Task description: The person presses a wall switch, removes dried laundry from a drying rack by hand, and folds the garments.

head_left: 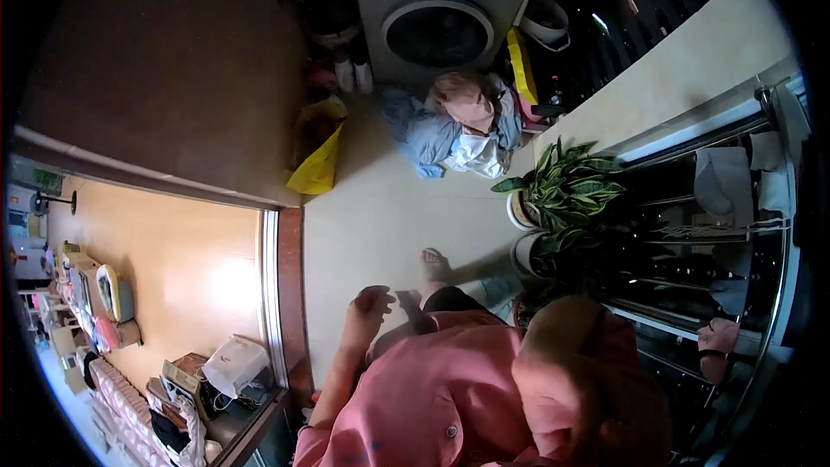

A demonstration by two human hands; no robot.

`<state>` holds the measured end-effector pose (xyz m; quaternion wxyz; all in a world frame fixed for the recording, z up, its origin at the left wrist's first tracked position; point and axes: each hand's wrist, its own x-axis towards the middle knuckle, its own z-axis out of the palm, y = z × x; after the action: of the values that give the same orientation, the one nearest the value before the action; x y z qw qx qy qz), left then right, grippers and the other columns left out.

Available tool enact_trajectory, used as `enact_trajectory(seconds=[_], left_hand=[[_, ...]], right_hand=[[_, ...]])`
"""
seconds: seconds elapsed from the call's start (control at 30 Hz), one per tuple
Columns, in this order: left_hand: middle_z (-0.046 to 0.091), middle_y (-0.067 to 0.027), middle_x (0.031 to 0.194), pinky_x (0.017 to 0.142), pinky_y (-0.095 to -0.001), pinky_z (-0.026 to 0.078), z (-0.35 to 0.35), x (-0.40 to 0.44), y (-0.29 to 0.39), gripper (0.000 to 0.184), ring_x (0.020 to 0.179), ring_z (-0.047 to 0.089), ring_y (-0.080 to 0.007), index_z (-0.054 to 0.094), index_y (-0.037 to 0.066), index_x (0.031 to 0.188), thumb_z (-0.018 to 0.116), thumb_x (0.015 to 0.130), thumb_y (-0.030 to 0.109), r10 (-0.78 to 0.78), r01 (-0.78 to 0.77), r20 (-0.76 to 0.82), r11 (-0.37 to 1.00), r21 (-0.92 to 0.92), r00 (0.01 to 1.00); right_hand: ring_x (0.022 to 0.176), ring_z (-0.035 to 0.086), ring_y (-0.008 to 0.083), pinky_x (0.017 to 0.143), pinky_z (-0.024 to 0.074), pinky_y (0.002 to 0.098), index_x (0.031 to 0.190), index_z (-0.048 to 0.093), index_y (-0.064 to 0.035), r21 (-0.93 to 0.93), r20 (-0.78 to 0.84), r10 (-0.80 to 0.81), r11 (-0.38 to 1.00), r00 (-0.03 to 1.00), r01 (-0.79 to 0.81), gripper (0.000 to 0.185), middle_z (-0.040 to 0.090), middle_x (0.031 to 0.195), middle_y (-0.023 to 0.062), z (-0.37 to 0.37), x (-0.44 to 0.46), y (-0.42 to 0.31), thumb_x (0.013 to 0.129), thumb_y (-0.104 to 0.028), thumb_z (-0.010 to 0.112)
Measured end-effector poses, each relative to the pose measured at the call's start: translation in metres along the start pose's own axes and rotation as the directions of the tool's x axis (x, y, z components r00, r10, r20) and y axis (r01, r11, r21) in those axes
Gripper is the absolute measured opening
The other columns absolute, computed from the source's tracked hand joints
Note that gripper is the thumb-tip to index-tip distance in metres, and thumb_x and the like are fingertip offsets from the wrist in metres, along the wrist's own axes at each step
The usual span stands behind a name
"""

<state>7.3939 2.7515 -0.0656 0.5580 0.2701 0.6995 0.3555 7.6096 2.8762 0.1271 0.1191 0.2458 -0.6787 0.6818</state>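
My left hand [370, 304] hangs in front of my body at the lower middle, its fingers loosely curled and nothing visible in them. A dark strip-like thing [412, 310] shows just beside it; I cannot make out what it is. My right arm [553, 367] is bent up close to the camera. The right hand [596, 424] is smeared and in shadow, so its fingers do not show clearly. A heap of clothes [458, 125], blue, white and dusty pink, lies on the tiled floor before a front-loading washing machine [439, 32] with its round door shut.
Potted snake plants [571, 190] stand along the right, near a drying rack [731, 233] with hanging cloths. A yellow bag [317, 147] sits left of the heap; another yellow bag [521, 65] is beside the machine. At left, a door frame [290, 294] opens onto a lit room.
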Motion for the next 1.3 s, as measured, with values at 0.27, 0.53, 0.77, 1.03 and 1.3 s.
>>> enact_trajectory(seconds=[0.27, 0.53, 0.77, 1.03, 1.3], left_hand=[[0.066, -0.0077, 0.093, 0.06, -0.0256, 0.049, 0.017, 0.027, 0.016, 0.024, 0.074, 0.061, -0.0142, 0.055, -0.001, 0.111, 0.047, 0.089, 0.005, -0.049, 0.036, 0.068, 0.984, 0.172, 0.996], [0.065, -0.0097, 0.096, 0.065, -0.029, 0.05, 0.044, 0.059, 0.003, 0.021, 0.078, 0.062, -0.0179, 0.058, -0.001, 0.106, 0.053, 0.088, 0.009, 0.063, -0.078, 0.068, 0.968, 0.238, 0.996], [0.064, -0.0125, 0.097, 0.072, -0.0289, 0.05, 0.054, 0.067, 0.024, 0.018, 0.086, 0.062, -0.0197, 0.061, -0.001, 0.1, 0.059, 0.083, 0.005, 0.159, -0.183, 0.103, 0.936, 0.3, 0.982], [0.065, -0.0127, 0.089, 0.068, -0.0329, 0.05, 0.066, 0.083, 0.046, 0.021, 0.077, 0.063, -0.0209, 0.058, 0.002, 0.103, 0.052, 0.09, 0.018, 0.087, -0.125, 0.154, 0.959, 0.254, 0.984], [0.066, -0.0114, 0.086, 0.064, -0.0292, 0.05, 0.064, 0.127, 0.057, 0.021, 0.071, 0.062, -0.0168, 0.059, 0.002, 0.105, 0.055, 0.089, 0.014, -0.03, -0.018, 0.214, 0.975, 0.219, 0.976]], right_hand=[[0.106, 0.053, 0.0244, 0.092, 0.043, 0.0324, 0.109, 0.055, 0.0032, 0.031, -0.032, -0.055, 0.998, 0.998, 0.056, 0.027, 0.058, 0.112, 0.0143, -0.062, -0.021, 0.007, 0.089, -0.014, 0.049], [0.108, 0.053, 0.0264, 0.093, 0.0434, 0.0333, 0.11, 0.055, 0.0038, 0.034, -0.067, -0.073, 0.997, 0.995, 0.075, 0.029, 0.058, 0.113, 0.0152, -0.102, -0.048, 0.008, 0.089, -0.016, 0.05], [0.11, 0.052, 0.0282, 0.093, 0.0437, 0.0341, 0.11, 0.055, 0.0043, 0.037, -0.121, -0.119, 0.992, 0.985, 0.124, 0.031, 0.057, 0.114, 0.0161, -0.112, -0.063, 0.011, 0.089, -0.018, 0.05], [0.111, 0.052, 0.0302, 0.094, 0.0441, 0.0349, 0.111, 0.054, 0.0049, -0.164, -0.253, -0.147, 0.981, 0.956, 0.108, 0.033, 0.057, 0.115, 0.0171, -0.122, -0.035, 0.035, 0.089, -0.02, 0.051], [0.113, 0.051, 0.0323, 0.094, 0.0445, 0.0358, 0.112, 0.054, 0.0054, -0.522, -0.385, -0.217, 0.853, 0.897, -0.017, 0.036, 0.057, 0.116, 0.018, -0.153, 0.029, 0.083, 0.089, -0.022, 0.052]])
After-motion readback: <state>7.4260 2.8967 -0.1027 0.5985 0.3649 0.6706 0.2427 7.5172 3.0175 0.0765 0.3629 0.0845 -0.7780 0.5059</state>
